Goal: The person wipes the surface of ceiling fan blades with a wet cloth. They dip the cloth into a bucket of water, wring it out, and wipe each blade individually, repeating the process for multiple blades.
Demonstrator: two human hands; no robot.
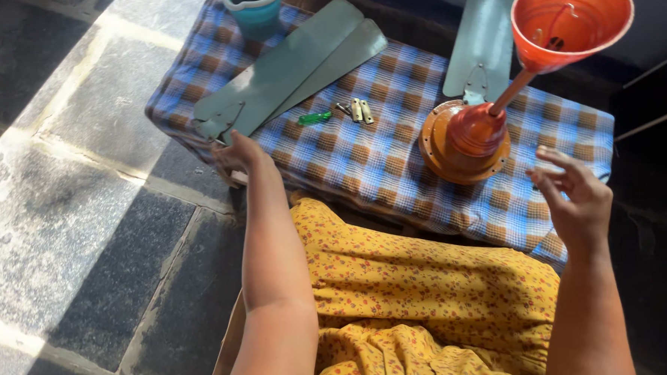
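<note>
My left hand (236, 156) rests at the near left edge of a table covered with a blue and brown checked cloth (376, 144), touching the metal bracket end of two stacked pale green fan blades (291, 65). My right hand (570, 192) hovers near the table's right edge, fingers apart and empty, just right of an orange ceiling fan motor (466, 140) with its rod and an orange cup-shaped canopy (570, 16). A third green blade (484, 38) lies behind the motor.
A small green object (315, 118) and some metal screws and plates (358, 110) lie mid-table. A teal bucket (254, 9) stands at the far left corner. My yellow flowered garment (421, 296) fills the foreground. Stone floor tiles (71, 191) spread to the left.
</note>
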